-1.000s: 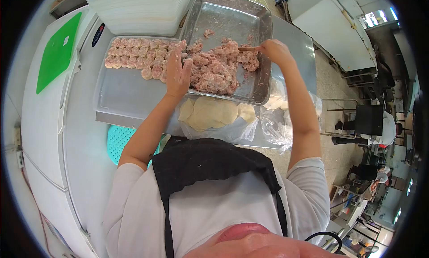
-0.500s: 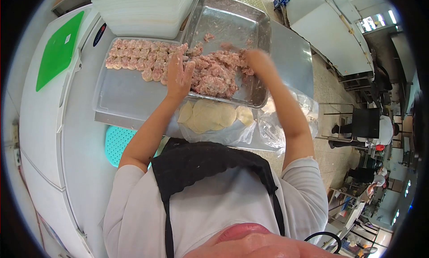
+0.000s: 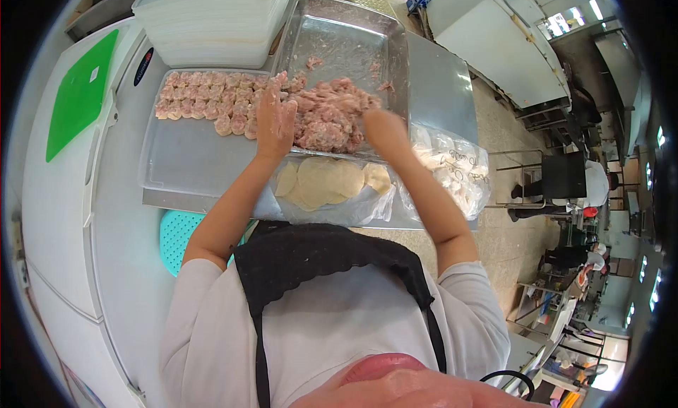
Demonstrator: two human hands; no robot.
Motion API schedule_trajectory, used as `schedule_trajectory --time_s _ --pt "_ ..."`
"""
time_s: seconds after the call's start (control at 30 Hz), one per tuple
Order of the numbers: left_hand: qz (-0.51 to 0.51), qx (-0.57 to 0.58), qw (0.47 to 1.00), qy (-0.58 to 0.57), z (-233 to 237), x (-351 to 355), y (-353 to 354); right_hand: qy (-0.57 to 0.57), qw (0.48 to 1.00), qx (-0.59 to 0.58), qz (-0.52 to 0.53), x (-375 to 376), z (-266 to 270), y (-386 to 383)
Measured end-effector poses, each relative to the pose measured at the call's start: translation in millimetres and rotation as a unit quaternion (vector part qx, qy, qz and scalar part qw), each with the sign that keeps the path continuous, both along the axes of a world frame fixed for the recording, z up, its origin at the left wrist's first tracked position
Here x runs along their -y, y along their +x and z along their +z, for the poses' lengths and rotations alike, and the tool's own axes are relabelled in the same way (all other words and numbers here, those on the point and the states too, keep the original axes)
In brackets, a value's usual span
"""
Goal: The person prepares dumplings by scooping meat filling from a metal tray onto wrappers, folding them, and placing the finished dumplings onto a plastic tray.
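My left hand (image 3: 276,122), smeared with bits of meat, is at the left wall of the metal tray (image 3: 403,62), its fingers stretched out and the thumb apart. It is beside the rows of meat-filled dumplings (image 3: 205,97), which lie on a translucent plastic tray (image 3: 198,154). My right hand (image 3: 385,130) is at the right side of the heap of ground meat (image 3: 328,122). Its fingers are blurred and partly hidden, so their grip does not show. Round pale dough wrappers (image 3: 328,180) lie on plastic in front of the metal tray.
A stack of translucent plastic trays (image 3: 208,26) stands behind the dumplings. A plastic bag with writing (image 3: 455,171) lies at the right. A green board (image 3: 81,93) is on the white freezer (image 3: 56,217) at left. Other people (image 3: 597,185) are farther off to the right.
My right hand has moved left and toward me, from the far right of the meat to the near heap. The heap's right side has been drawn in. The whole view has shifted slightly.
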State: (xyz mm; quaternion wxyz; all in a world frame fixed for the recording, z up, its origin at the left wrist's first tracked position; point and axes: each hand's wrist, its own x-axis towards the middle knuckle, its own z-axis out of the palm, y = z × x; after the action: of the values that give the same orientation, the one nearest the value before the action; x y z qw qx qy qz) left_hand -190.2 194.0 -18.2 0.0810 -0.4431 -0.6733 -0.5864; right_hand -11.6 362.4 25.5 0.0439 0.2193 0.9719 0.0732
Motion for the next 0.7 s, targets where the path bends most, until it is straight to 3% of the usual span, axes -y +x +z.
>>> schedule_trajectory --time_s 0.1,0.13,0.2,0.27,0.37,0.4,0.47,0.5,0.6,0.7 --pt "0.006 -0.01 1.0 -0.004 -1 0 -1 -0.014 0.999 -0.021 0.023 33 7 12" --pt "0.005 -0.01 1.0 -0.001 -1 0 -1 -0.02 0.99 -0.098 0.095 22 21 24" --pt "0.0 -0.005 1.0 -0.007 -1 2 -2 0.032 0.999 0.024 0.017 1 64 32" --pt "-0.002 0.003 1.0 -0.012 0 1 -2 0.067 0.997 0.006 -0.036 -21 95 42" --pt "-0.005 -0.002 1.0 -0.016 0 1 -1 0.109 0.992 -0.056 -0.022 -45 63 48" --pt "-0.004 -0.002 1.0 -0.022 2 2 -1 0.015 0.996 0.047 -0.072 -36 47 35" --pt "0.0 0.0 1.0 -0.023 3 1 -2 -0.042 0.994 -0.087 -0.059 4 2 11" --pt "0.0 0.001 1.0 -0.024 1 1 -2 -0.028 0.997 -0.068 -0.038 29 -3 1" --pt "-0.002 -0.001 1.0 -0.031 -3 1 -1 -0.03 0.999 -0.03 0.013 25 11 13" --pt "-0.001 -0.008 1.0 -0.03 -1 1 -3 -0.014 0.999 0.002 0.036 -17 62 35"
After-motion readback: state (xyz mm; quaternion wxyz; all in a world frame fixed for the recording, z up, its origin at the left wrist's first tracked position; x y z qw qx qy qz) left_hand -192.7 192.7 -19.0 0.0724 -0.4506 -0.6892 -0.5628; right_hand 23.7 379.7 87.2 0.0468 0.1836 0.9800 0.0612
